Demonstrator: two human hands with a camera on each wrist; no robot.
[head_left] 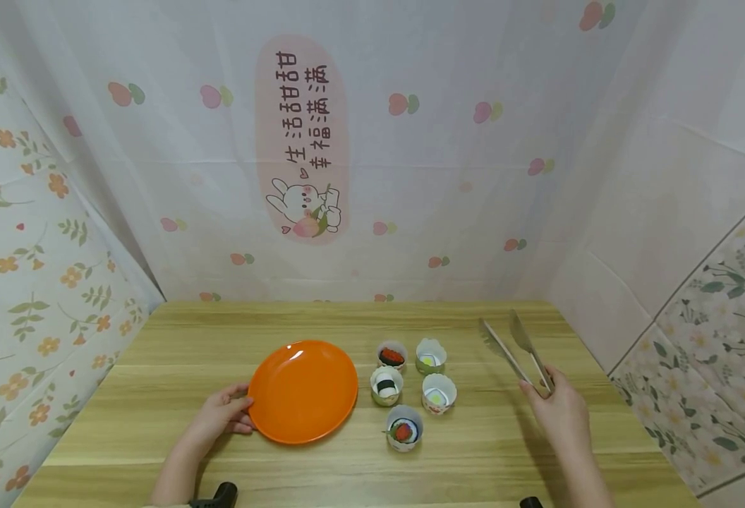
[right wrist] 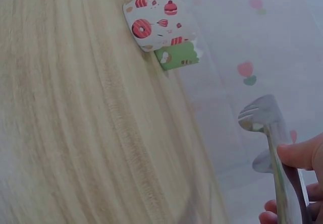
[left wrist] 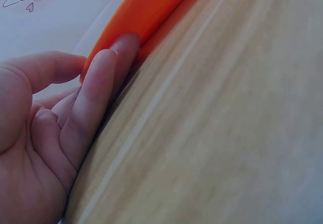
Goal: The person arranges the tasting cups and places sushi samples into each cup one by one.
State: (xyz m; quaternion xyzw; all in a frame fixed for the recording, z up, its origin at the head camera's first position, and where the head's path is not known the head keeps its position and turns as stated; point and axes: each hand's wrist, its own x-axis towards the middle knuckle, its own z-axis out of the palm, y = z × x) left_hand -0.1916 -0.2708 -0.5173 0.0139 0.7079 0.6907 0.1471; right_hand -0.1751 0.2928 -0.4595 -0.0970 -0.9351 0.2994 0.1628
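Observation:
My left hand grips the left rim of a round orange plate. In the left wrist view the thumb meets the plate's edge while other fingers lie along its underside. Over at the right, my right hand holds metal serving tongs that point away from me, their two arms spread with nothing between the tips. The right wrist view shows a slotted tong head and the thumb pressed on one arm.
Several paper cups stand between plate and tongs. One cup holds a black-banded rice piece, another a sushi roll, a third a red-topped piece. Two cups on the right have pale yellow-green contents. A patterned curtain hangs behind the wooden table.

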